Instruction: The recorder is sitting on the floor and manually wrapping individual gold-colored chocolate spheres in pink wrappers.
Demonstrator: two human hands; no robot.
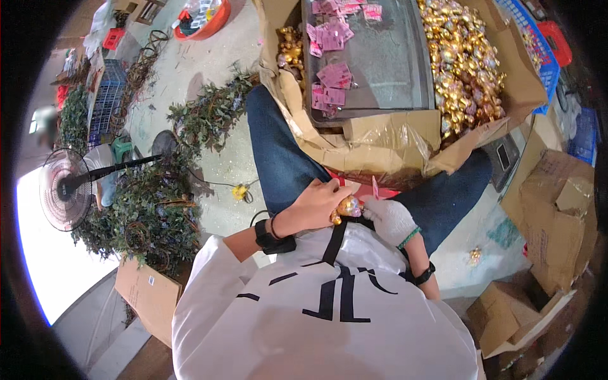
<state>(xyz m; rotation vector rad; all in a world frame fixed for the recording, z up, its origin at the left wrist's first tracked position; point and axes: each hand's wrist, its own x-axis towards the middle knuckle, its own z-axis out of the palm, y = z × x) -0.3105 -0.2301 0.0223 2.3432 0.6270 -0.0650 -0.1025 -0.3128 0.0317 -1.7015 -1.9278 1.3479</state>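
In front of my waist, my left hand [320,204], bare, is closed round a shiny gold ornament [348,207]. A rounded gold end of it pokes out below my fingers. My right hand [389,220] wears a whitish knit glove and is closed beside the ornament's right side. From its fingertips a small pink tag [375,187] sticks up, seemingly pinched there. Beyond my knees, a grey tray [386,69] rests on the open cardboard box [373,155], bearing several pink cards [332,37]. A large heap of gold ornaments [462,66] fills the box right of the tray.
To my left stand a fan [65,188] and heaps of leafy garlands [149,209]. An orange basin [206,22] sits far left. A dark scale [503,161], a blue crate [529,50] and cardboard boxes [557,215] are on the right. One loose ornament [475,255] lies on the floor.
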